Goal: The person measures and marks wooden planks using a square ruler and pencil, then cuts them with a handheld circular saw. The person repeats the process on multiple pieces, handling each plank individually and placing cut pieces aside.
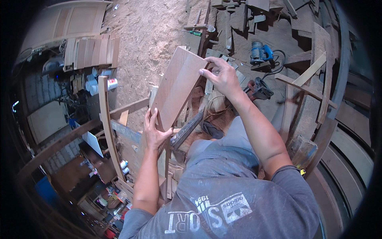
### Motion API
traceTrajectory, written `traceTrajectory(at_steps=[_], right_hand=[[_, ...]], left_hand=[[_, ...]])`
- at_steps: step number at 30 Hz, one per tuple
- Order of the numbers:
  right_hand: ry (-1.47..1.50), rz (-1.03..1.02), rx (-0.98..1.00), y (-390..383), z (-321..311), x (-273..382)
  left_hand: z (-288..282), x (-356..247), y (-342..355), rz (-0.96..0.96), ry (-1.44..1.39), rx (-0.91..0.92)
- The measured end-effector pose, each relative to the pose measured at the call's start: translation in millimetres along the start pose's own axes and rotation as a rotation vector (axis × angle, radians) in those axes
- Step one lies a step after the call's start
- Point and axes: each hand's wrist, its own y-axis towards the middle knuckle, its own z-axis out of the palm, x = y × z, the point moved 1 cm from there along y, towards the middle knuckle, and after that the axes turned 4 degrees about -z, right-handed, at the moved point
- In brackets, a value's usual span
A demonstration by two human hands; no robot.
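Observation:
A flat brown wooden board [179, 81] is held up between my two hands, tilted, its far end leaning to the right. My left hand [154, 129] grips its near lower end, with thumb and fingers on opposite edges. At the far right corner, my right hand [223, 75] pinches the edge between thumb and fingers. Below the board, wooden pieces and a dark metal bar [190, 124] show in part; the board hides what lies directly beneath it.
A blue power tool [260, 53] with a cord stands on the right, a dark red-and-black power tool [259, 89] nearer me. Wood offcuts [238, 16] lie at the back. An upright wooden post [106, 119] rises on the left, near stacked boards [91, 51]. Sawdust covers the floor [147, 28].

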Motion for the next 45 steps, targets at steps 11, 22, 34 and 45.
traceTrajectory(at_steps=[11, 22, 34, 45], right_hand=[[-0.401, -0.109, 0.363, 27, -28, 23], [-0.887, -0.426, 0.688, 65, -29, 60], [-0.941, -0.393, 0.751, 65, -10, 76], [-1.040, -0.385, 0.702, 70, -13, 67]], left_hand=[[8, 22, -2, 0.029, 0.061, -0.039], [-7, 41, -19, 0.048, 0.048, 0.076], [-74, 182, -161, -0.239, 0.190, 0.315], [-62, 181, -170, -0.194, 0.113, 0.205]])
